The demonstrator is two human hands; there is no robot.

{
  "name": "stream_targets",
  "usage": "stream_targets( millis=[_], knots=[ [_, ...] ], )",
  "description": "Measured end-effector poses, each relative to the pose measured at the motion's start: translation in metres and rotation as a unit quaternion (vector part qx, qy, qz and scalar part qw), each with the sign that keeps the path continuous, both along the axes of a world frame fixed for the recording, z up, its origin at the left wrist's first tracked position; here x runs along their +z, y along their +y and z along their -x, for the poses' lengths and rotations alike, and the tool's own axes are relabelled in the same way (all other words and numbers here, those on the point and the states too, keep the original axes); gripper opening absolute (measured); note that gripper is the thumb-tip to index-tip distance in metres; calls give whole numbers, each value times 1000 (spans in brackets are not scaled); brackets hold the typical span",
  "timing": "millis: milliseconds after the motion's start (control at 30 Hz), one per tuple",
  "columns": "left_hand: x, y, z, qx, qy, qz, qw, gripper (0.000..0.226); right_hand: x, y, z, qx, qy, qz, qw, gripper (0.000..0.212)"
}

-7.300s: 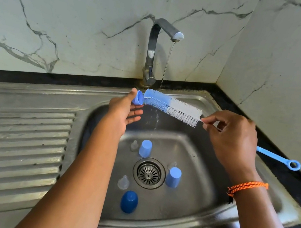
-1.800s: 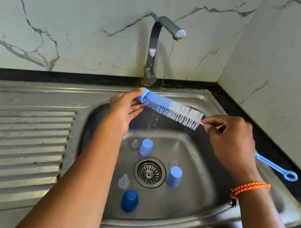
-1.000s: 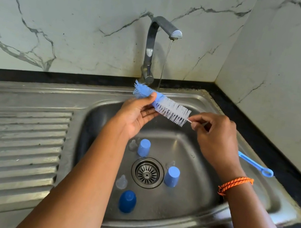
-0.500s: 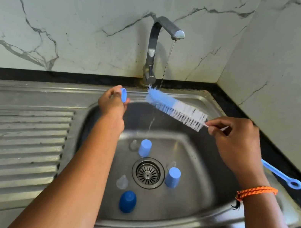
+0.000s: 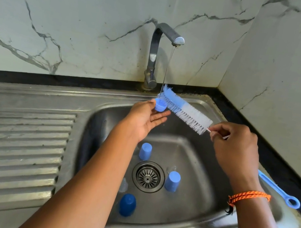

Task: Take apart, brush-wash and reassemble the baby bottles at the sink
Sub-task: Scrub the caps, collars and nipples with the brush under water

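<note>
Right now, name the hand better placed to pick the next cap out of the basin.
Left, probably. The left hand holds only a small blue cap with its fingers loose, above the basin's caps. The right hand pinches the bottle brush by its stem.

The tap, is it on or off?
On. A thin stream of water falls from the tap spout into the small blue cap in the left hand.
</note>
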State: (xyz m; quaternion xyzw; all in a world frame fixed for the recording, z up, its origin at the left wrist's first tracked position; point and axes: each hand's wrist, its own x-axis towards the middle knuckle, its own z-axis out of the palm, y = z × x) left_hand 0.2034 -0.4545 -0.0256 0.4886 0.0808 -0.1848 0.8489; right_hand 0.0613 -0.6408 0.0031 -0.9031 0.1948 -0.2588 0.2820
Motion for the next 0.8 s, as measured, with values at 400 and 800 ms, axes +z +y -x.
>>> stream_targets(
  millis=[400, 800],
  knots=[
    [21, 51, 32, -32, -305, -629, 715, 22, -10, 7, -1, 102, 268, 41, 957, 27],
    [48, 247, 125, 82, -382, -525, 756, 30, -8, 81, 6, 187, 126, 23, 974, 23]
  ],
)
